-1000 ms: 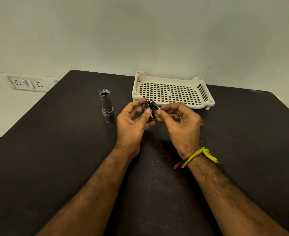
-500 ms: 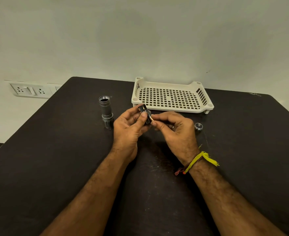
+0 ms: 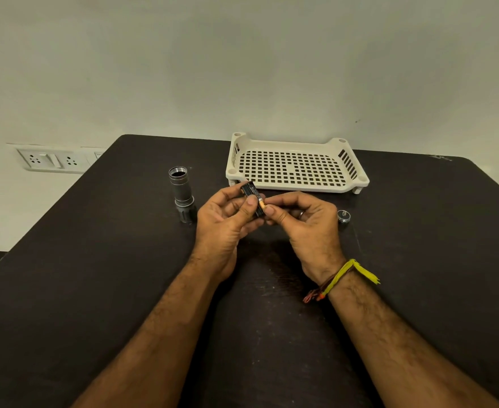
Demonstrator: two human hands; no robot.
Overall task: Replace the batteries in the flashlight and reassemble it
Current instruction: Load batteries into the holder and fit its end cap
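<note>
Bare table (image 3: 95,290) flanks both hands; flashlight body (image 3: 182,194), tray (image 3: 296,188) and probably a cap (image 3: 344,216) crowd beyond.

1. Tray (image 3: 296,167) on the counter (image 3: 95,275) — at the far edge, near its middle.
2. Flashlight body (image 3: 182,194) stands left of the tray, nearer the left edge.
3. End cap (image 3: 344,216) lies before the tray's right corner.
4. Both hands meet between body and cap — just before the tray.
</note>
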